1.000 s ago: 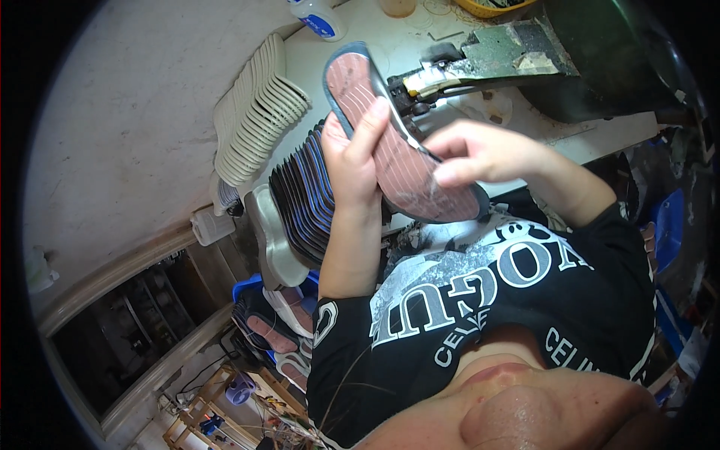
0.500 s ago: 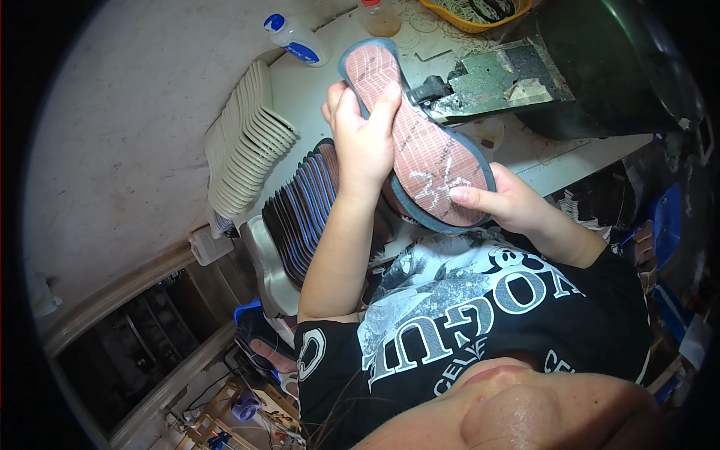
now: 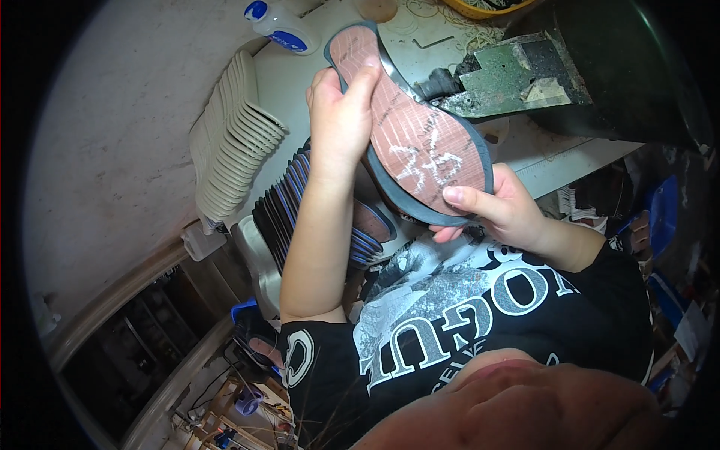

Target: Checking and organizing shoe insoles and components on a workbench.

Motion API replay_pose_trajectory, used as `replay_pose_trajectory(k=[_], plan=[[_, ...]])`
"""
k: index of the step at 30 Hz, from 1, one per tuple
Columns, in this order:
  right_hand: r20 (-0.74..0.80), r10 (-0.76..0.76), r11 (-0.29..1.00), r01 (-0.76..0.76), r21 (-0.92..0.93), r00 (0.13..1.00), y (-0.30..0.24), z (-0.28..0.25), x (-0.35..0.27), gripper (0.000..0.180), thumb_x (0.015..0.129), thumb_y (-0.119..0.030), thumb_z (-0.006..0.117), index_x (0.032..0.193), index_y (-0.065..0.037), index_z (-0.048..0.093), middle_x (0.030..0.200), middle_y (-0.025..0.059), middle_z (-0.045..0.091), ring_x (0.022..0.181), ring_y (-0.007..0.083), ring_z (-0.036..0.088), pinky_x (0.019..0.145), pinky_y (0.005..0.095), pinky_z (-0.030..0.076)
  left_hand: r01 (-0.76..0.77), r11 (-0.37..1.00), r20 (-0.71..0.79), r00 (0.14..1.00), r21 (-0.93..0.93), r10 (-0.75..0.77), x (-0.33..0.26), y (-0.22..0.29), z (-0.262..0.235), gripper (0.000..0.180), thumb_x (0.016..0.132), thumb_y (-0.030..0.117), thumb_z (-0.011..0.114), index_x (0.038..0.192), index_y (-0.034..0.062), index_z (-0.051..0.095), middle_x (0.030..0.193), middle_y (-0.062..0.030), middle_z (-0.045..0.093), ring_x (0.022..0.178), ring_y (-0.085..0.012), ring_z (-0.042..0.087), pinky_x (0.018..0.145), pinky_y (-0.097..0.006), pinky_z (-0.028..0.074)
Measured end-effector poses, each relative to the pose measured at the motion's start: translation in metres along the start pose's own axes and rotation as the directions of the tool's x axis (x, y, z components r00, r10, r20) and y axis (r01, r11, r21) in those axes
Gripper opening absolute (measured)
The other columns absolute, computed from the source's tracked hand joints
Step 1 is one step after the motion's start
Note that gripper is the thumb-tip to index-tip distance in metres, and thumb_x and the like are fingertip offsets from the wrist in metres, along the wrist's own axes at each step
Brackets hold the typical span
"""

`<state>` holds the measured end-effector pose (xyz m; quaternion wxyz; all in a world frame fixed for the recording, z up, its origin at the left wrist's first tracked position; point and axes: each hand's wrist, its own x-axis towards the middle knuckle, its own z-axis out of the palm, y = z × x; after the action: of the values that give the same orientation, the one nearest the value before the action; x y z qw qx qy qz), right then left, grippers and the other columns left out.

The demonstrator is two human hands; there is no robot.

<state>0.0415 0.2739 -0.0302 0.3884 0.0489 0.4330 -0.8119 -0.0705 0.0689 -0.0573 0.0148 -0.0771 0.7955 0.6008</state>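
A shoe insole (image 3: 420,142) is held up in front of me, its pinkish-brown board side facing me, with white scrawled marks and a dark grey-blue rim. My left hand (image 3: 339,124) is closed round its narrow upper part, thumb on the board. At the wide lower end, my right hand (image 3: 506,204) grips the edge, thumb on top and fingertips showing below. Close behind the insole is the dark working end of a green machine (image 3: 517,79); whether they touch is not clear. A row of dark and blue-edged insoles (image 3: 289,206) stands partly hidden behind my left forearm.
At the left, beige curved insole-shaped pieces (image 3: 236,127) stand packed in a row. A white bottle with a blue cap (image 3: 283,31), a hex key (image 3: 435,42) and a yellow basket (image 3: 487,9) lie along the table's far side. A white container (image 3: 202,241) stands by the wall.
The view has shifted a little, and the insole with both hands on it has tilted slightly. More of the insole row shows past my left forearm. Both hands keep their hold.
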Motion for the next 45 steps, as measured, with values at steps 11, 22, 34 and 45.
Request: replay_pose_trajectory(k=[11,22,34,45], plan=[[-0.031,-0.082,0.996,0.083,0.029,0.996,-0.011,0.018,0.025,0.03,0.096,-0.024,0.056,0.101,0.004,0.063,0.086,0.0128,0.068,0.075,0.0178,0.069,0.066,0.0259,0.056,-0.846,0.456,0.727,0.493,0.275,0.478,0.026,0.06,-0.031,0.055,0.078,0.044,0.071,0.115,0.0051,0.062,0.13,-0.0172,0.055,0.132,-0.032,0.038,0.113,-0.046,0.018],[-0.147,-0.175,0.976,0.191,0.101,0.973,-0.012,0.026,0.027,0.035,0.098,-0.027,0.054,0.111,0.005,0.062,0.1,0.0162,0.068,0.086,0.0197,0.07,0.078,0.0269,0.056,-0.322,0.875,0.802,0.586,0.361,-0.114,0.033,0.076,-0.037,0.039,0.077,0.035,0.078,0.092,0.0027,0.06,0.078,-0.0015,0.058,0.075,-0.0113,0.053,0.066,-0.026,0.045],[-0.135,-0.157,0.987,0.161,0.023,0.978,-0.025,0.014,0.036,0.038,0.096,-0.031,0.057,0.089,0.005,0.065,0.086,0.014,0.07,0.077,0.0155,0.069,0.072,0.0244,0.057,-0.158,0.873,0.57,0.807,0.462,-0.156,-0.012,0.065,-0.048,0.031,0.088,0.03,0.069,0.094,0.0008,0.058,0.081,0.0,0.059,0.074,-0.0058,0.052,0.066,-0.021,0.042],[-0.027,-0.185,0.938,0.168,-0.304,0.982,-0.016,0.005,0.021,0.026,0.089,-0.025,0.067,0.102,-0.002,0.068,0.091,0.0035,0.069,0.084,0.0074,0.063,0.073,0.025,0.051,0.156,0.941,0.412,0.869,0.299,-0.274,-0.048,0.058,-0.021,0.052,0.088,0.045,0.063,0.076,-0.0052,0.066,0.06,-0.0078,0.061,0.05,-0.0107,0.054,0.046,-0.026,0.044]])
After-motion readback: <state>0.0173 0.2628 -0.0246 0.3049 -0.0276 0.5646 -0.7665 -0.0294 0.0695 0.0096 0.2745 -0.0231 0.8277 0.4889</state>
